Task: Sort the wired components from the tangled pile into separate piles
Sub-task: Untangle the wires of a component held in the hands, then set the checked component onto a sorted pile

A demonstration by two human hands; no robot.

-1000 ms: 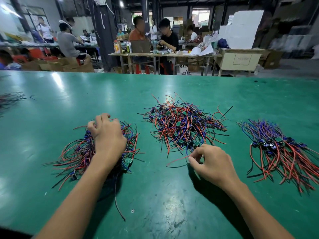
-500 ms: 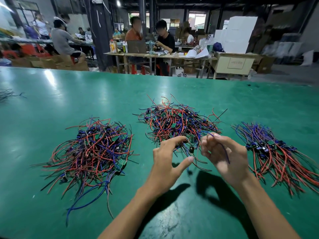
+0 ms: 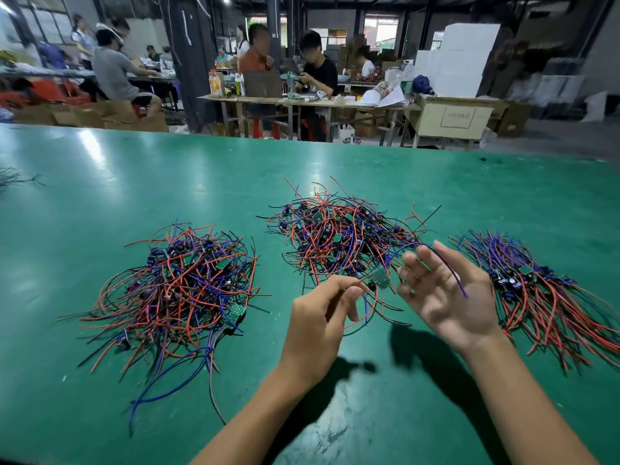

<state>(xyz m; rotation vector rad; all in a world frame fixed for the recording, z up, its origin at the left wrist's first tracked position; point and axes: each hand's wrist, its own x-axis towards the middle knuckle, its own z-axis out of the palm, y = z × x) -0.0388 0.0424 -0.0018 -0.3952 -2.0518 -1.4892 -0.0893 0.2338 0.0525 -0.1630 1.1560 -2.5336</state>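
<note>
Three heaps of red, blue and black wired circuit boards lie on the green table: a loose left pile, the tangled middle pile and a combed-out right pile. Just in front of the middle pile, my left hand pinches the wires of a single wired component, whose small green board hangs between my hands. My right hand is held palm up with relaxed fingers, and a blue wire of that component runs across its fingers and palm.
A few dark wire ends lie at the table's far left edge. Beyond the table's far edge stand wooden benches with seated people, cardboard boxes and white foam blocks.
My left hand left the left pile and came over to the middle pile. It now pinches the wires of one component lifted off that pile, while my right hand has opened palm up.
</note>
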